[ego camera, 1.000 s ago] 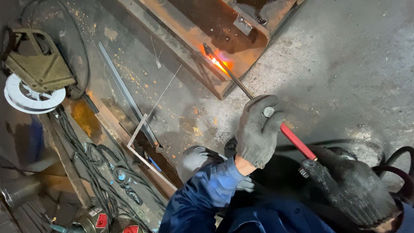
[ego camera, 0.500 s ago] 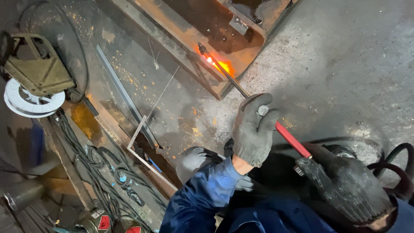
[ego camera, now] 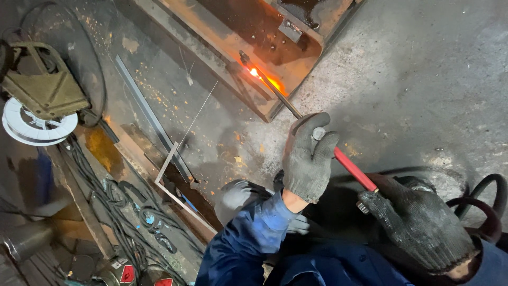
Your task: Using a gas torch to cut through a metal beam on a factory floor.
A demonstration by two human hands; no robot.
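On a gritty concrete floor [ego camera: 423, 79], the left hand [ego camera: 308, 159] curls loosely over the torch [ego camera: 317, 143] (steadying it); the right hand [ego camera: 418, 222] grips its red handle [ego camera: 353, 168], flame [ego camera: 262, 78] aimed toward eleven o'clock at the rusty steel frame [ego camera: 222, 39].

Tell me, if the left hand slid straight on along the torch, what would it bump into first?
Probably the rusty metal frame, right where the flame glows. The left hand grips the torch pointing there; depth is hard to judge.

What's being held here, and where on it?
A cutting torch. The left hand grips its middle, around the valve knob; the right hand holds the rear end, behind the red handle section.
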